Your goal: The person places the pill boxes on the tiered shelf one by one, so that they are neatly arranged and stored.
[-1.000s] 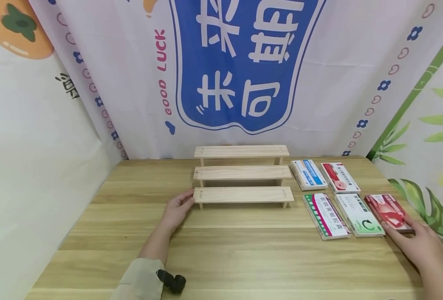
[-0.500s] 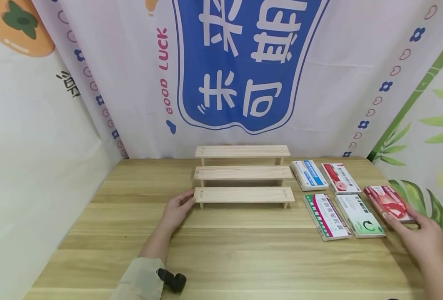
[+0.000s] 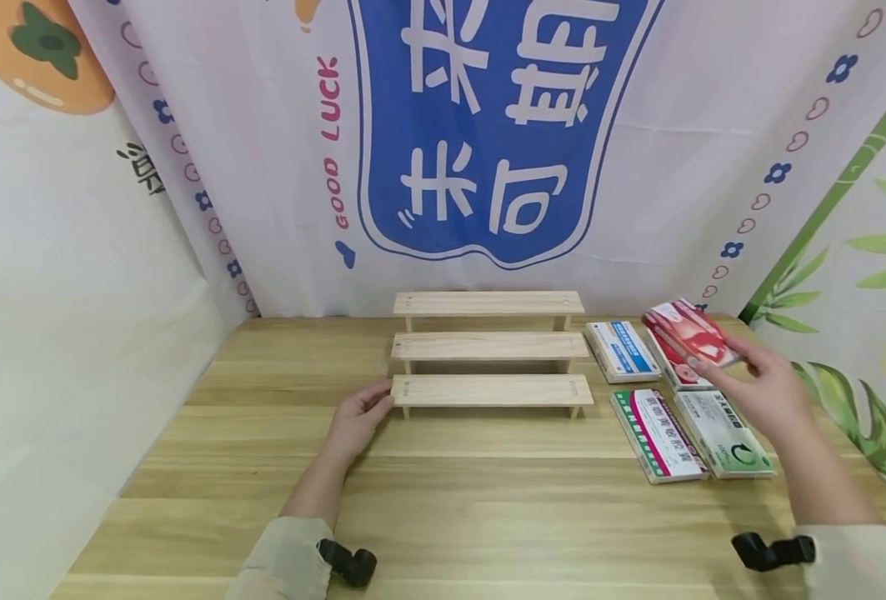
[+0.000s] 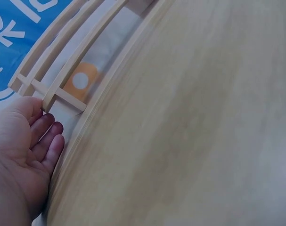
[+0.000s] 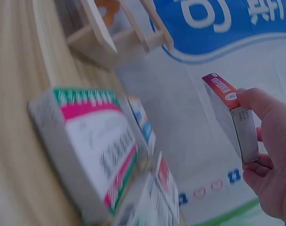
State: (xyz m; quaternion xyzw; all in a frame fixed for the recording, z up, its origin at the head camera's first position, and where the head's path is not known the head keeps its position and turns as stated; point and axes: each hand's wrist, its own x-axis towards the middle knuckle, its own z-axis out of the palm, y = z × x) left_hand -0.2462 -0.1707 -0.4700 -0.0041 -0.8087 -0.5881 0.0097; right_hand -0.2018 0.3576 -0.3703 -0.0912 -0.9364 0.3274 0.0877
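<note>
A light wooden three-step display rack [image 3: 492,390] stands at the back of the table. My left hand [image 3: 356,423] holds the left end of its lowest step, thumb and index finger at the corner; the other fingers curl loosely in the left wrist view. My right hand [image 3: 768,387] grips a red medicine box [image 3: 688,332] by its near end, thumb on one side and fingers on the other. The box is raised and tilted above a red-and-white medicine box [image 3: 678,367], partly covering it in the head view. The right wrist view shows the held box's edge.
Flat on the table [image 3: 443,517], right of the rack, lie a blue-and-white box [image 3: 623,350], a green-and-magenta box [image 3: 658,435] and a white-and-green box [image 3: 723,433]. A printed cloth [image 3: 277,208] hangs behind the table. Cloth walls stand at both sides.
The red medicine box has been lifted from the right end of the front row and carried up, left and toward the back in my right hand. My left hand has stayed at the rack.
</note>
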